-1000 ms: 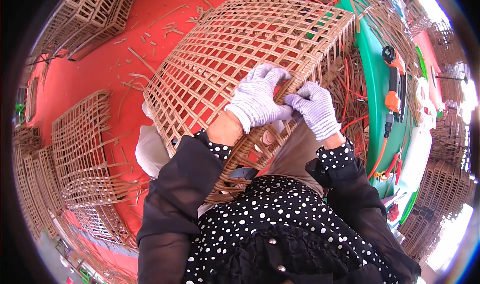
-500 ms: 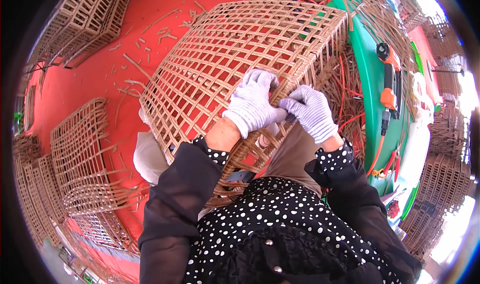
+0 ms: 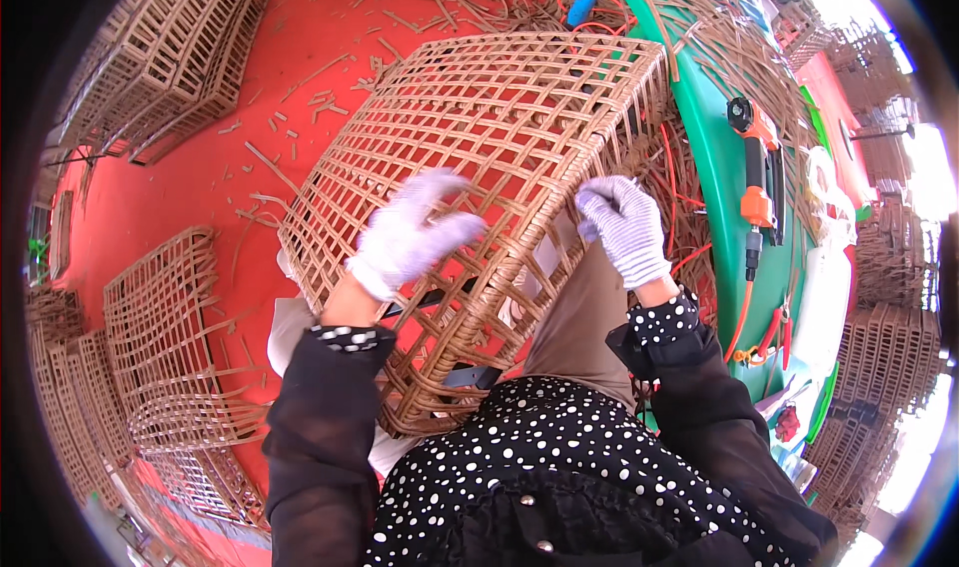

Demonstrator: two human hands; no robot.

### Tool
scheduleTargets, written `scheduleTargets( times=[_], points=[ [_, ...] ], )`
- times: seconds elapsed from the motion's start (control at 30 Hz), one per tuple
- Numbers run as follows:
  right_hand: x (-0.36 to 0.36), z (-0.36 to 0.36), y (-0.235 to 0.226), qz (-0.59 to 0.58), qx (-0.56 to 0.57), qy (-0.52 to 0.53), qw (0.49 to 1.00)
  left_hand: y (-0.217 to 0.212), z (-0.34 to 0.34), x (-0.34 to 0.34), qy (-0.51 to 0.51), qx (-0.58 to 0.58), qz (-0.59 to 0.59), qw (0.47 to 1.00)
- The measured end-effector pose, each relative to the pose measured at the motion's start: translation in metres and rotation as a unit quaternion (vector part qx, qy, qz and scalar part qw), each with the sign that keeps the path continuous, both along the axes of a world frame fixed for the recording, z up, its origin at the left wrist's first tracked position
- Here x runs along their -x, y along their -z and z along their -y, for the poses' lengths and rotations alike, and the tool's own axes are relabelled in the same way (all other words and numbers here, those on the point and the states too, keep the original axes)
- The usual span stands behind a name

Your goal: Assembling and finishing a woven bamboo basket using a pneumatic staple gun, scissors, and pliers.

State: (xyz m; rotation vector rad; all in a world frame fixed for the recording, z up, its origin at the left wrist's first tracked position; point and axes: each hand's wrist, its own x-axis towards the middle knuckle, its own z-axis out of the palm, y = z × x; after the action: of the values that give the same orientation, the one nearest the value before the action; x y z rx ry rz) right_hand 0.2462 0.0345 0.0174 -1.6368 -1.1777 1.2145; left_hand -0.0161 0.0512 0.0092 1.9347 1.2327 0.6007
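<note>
A brown woven wicker frame (image 3: 470, 117) with an open lattice lies tilted across my lap, its thickly wrapped edge (image 3: 529, 237) running from near my waist to the far right. My left hand (image 3: 412, 233), in a white knit glove and blurred by motion, is over the lattice with thumb and fingers apart, holding nothing I can see. Just right of the wrapped edge is my right hand (image 3: 627, 225), gloved alike. Its fingers are curled in a pinch beside the weave; whatever lies between the fingertips is hidden.
On the right, a green table (image 3: 714, 117) holds an orange and black air tool (image 3: 761, 177) with a hose, red-handled pliers (image 3: 774, 335) and loose strips. Cut strips litter the red floor (image 3: 300, 27). Other wicker pieces stand at left, including a partly woven panel (image 3: 160, 317).
My left hand has left the wrapped edge and moved left over the lattice, fingers opening. My right hand stays near the edge, slightly apart from it. The frame sits slightly lower in view.
</note>
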Motion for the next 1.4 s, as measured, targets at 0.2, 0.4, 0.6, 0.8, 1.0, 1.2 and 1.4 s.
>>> scheduleTargets(
  times=[0.2,0.4,0.6,0.8,1.0,1.2,1.4],
  points=[
    [0.002,-0.013,0.013,0.074,-0.068,0.052,0.994,0.082,0.046,0.121,-0.321,0.162,0.06,0.931],
    [-0.02,-0.038,-0.007,0.099,0.096,-0.094,0.986,0.051,0.026,0.079,-0.18,0.068,-0.033,0.981],
    [-0.012,-0.048,-0.019,0.089,0.17,-0.154,0.969,0.004,-0.048,-0.04,0.037,-0.114,-0.028,0.992],
    [-0.011,-0.051,-0.028,0.137,0.154,-0.158,0.966,0.023,-0.064,-0.098,0.016,-0.105,-0.046,0.993],
    [-0.015,-0.047,-0.009,0.216,0.071,-0.128,0.965,0.033,-0.056,-0.11,-0.035,-0.155,-0.003,0.987],
    [-0.01,-0.04,-0.008,0.134,0.042,-0.081,0.987,0.034,-0.053,-0.111,-0.051,-0.164,0.04,0.984],
    [-0.019,-0.045,0.008,0.141,0.017,-0.106,0.984,0.038,-0.054,-0.114,-0.062,-0.165,0.054,0.983]
  ],
)
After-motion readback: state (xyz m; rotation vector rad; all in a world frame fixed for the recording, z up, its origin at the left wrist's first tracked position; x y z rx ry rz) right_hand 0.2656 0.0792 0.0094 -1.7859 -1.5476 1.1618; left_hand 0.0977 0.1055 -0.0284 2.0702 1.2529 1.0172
